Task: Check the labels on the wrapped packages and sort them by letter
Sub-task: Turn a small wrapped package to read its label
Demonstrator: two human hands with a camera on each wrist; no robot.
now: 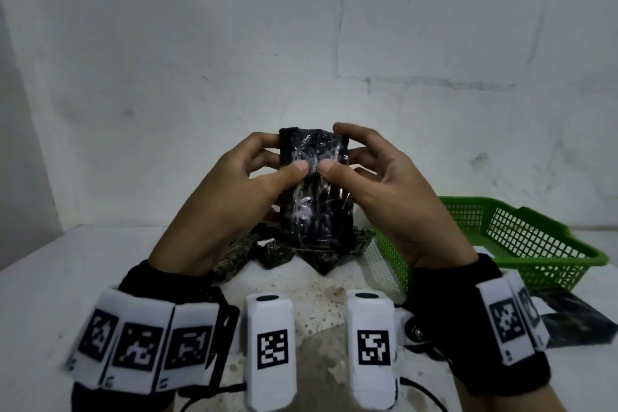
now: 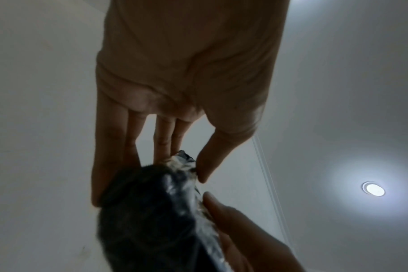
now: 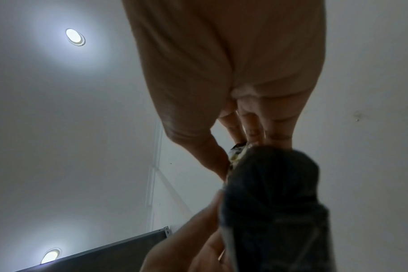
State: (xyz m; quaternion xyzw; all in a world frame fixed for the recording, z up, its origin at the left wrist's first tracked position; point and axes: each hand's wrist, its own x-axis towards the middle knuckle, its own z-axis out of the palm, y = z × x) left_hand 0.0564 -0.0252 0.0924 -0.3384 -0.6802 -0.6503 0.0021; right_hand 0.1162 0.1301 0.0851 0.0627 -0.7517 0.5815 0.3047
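A dark package (image 1: 316,191) wrapped in clear film is held upright in front of me, above the table. My left hand (image 1: 254,174) grips its left side, thumb pressed on the front and fingers behind. My right hand (image 1: 364,170) holds the right side the same way, and the two thumbs nearly meet at the middle. No label shows on the face turned to me. From the left wrist view the package (image 2: 151,211) sits between thumb and fingers, and in the right wrist view the package (image 3: 273,202) fills the lower right.
Several more dark wrapped packages (image 1: 274,252) lie in a heap on the white table (image 1: 50,271) below my hands. A green mesh basket (image 1: 521,244) stands to the right. Another dark package (image 1: 575,321) lies in front of the basket near the table's right edge.
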